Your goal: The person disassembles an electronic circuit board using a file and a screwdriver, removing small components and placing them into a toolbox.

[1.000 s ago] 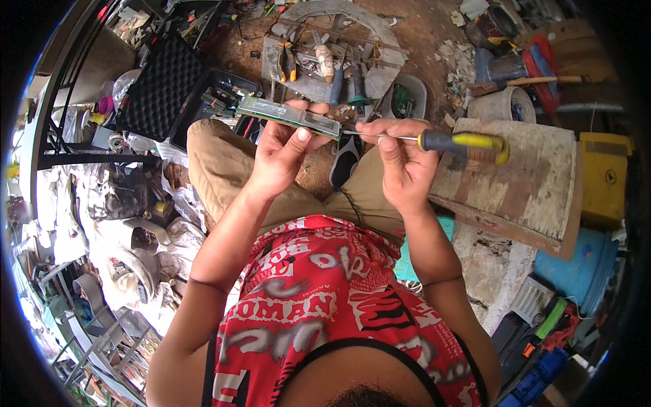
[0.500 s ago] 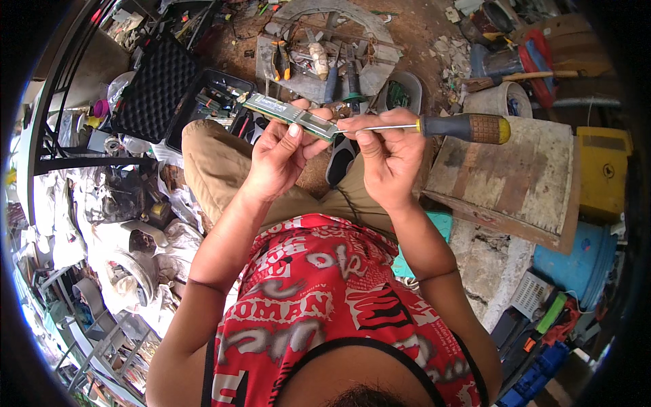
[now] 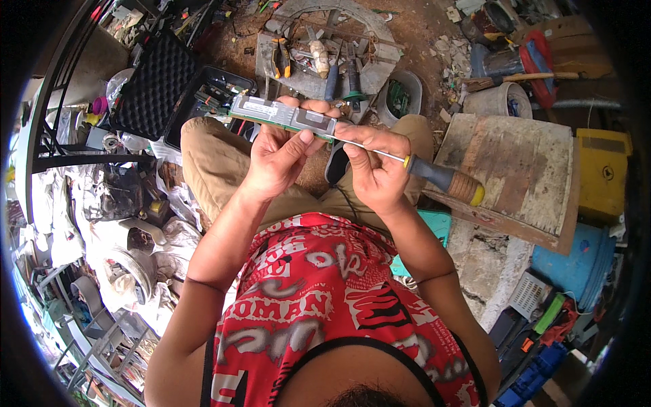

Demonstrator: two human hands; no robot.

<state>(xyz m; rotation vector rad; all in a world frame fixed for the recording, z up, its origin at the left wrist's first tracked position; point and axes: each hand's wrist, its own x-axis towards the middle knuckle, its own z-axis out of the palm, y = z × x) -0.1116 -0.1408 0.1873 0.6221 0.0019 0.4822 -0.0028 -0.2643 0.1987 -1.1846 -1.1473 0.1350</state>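
Note:
A memory module with a silver metal heat spreader [image 3: 268, 110] and a green board edge is gripped in my left hand [image 3: 283, 150], thumb on the near edge and fingers behind it. My right hand [image 3: 376, 166] is closed around the shaft of a screwdriver [image 3: 441, 176], whose dark handle with a brown grip and yellow end points to the lower right. The screwdriver's tip meets the module's right end, close to my right fingertips. Both hands are above my lap. The exact contact of the tip is partly hidden by my fingers.
Pliers [image 3: 281, 59] and other tools lie on a round slab ahead. An open black case [image 3: 152, 88] with foam and circuit boards stands at the left, a grey bin [image 3: 415, 88] of boards beyond my right hand. A wooden board [image 3: 505, 176] lies at the right.
The screwdriver's handle has swung down and toward me, with my right hand lowered slightly. The memory module has shifted a little left and turned flatter, showing more of its metal face.

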